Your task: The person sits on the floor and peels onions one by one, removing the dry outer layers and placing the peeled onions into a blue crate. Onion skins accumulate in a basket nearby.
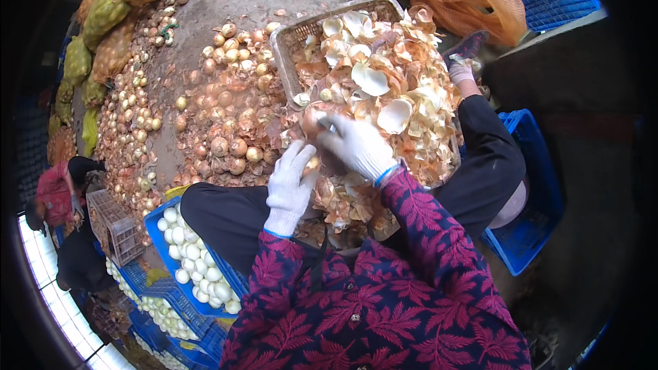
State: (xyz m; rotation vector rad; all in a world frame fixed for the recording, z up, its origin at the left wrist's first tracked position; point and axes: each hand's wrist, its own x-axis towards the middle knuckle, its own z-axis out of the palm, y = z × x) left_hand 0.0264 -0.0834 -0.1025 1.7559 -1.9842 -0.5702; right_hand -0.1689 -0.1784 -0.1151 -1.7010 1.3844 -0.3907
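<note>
My left hand (289,185), in a white knit glove, has its fingers and thumb around a yellow onion (312,164), mostly hidden behind them. Just to the right, my gloved right hand (357,148) is blurred, with bent fingers. A brown piece of onion or skin (310,122) shows at its fingertips; whether they grip it is not clear. Beyond both hands, a plastic basket (281,61) is heaped with onion skins (371,79). More loose skins (344,203) lie between my legs, below the hands.
Unpeeled onions (220,146) cover the floor left of the basket. Beside my left leg, a blue crate (154,231) holds peeled white onions (198,257). Full mesh sacks (105,15) line the far left, where another person (54,190) works. Another blue crate (540,190) stands at right.
</note>
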